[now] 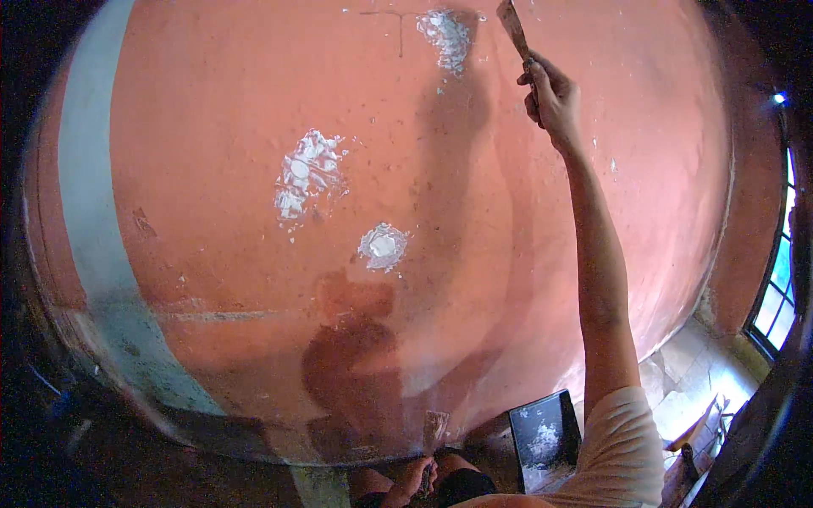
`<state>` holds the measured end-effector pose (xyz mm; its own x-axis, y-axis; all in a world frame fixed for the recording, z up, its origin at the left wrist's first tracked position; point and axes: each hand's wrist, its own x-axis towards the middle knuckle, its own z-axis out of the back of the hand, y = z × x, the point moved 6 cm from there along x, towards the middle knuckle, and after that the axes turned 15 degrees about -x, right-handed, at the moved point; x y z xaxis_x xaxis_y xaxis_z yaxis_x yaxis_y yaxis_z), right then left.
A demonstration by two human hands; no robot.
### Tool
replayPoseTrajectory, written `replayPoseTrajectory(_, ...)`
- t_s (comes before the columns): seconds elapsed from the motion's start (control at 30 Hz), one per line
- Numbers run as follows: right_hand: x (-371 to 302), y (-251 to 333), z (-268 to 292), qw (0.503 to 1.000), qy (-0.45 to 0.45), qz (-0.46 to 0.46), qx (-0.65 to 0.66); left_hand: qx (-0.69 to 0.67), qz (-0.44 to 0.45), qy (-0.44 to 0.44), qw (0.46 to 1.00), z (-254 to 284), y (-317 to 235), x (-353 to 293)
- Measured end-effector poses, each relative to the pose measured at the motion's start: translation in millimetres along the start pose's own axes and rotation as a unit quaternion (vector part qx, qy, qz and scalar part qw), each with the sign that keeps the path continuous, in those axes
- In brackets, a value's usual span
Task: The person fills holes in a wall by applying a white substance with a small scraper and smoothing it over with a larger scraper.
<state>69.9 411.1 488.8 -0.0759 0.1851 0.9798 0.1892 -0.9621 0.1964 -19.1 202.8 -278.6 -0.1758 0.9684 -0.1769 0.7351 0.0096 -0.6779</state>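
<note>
My right hand (555,102) is raised at the upper right, its fingers wrapped round the handle of a putty knife (512,27). The blade points up and is stained, a short way right of a white filler patch (449,42) on the orange wall (229,110). Low down, in front of my legs, my left hand (411,484) is closed on the dark handle of a second putty knife (436,426), blade upward. Two more white filler patches mark the wall: a ragged one (309,173) at centre left and a smaller round one (384,247) below it.
A black tray (518,449) smeared with white filler stands below my right arm. A pale vertical stripe (87,169) runs down the wall's left side. At the right are a barred window (775,296) and loose pieces (703,432) on the tiled floor (690,360).
</note>
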Motion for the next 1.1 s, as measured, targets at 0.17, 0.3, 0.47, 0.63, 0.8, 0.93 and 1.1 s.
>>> replayPoseTrajectory(0.17, 0.8, -2.4, -6.4, 1.000, 0.028, 0.002, 0.014, 0.035, -0.028, 0.032, 0.998, -23.0, -24.4, -9.5)
replayPoseTrajectory(0.3, -6.5, 8.9, -9.1, 1.000, 0.004, 0.014, 0.009, 0.048, 0.006, -0.019, 0.999, -18.9, -17.0, -10.6)
replayPoseTrajectory(0.47, 21.4, 0.7, -0.2, 0.997, -0.061, 0.020, -0.034, 0.081, 0.018, -0.018, 0.996, -37.1, -33.6, -21.1)
replayPoseTrajectory(0.63, 86.3, 1.3, -6.6, 0.966, -0.135, 0.085, -0.204, 0.067, -0.015, -0.001, 0.998, -35.1, -34.6, -12.0)
replayPoseTrajectory(0.8, 90.8, 1.9, -32.6, 0.962, -0.139, 0.001, -0.237, 0.037, -0.046, 0.013, 0.998, -37.1, -33.1, -9.3)
replayPoseTrajectory(0.93, 100.5, -13.5, -29.7, 0.973, -0.132, -0.005, -0.191, 0.033, -0.033, 0.008, 0.999, -28.4, -26.7, -13.3)
replayPoseTrajectory(1.1, 104.0, -15.0, -35.3, 0.951, -0.165, 0.007, -0.261, -0.092, -0.042, 0.002, 0.995, 20.2, 10.9, 18.4)
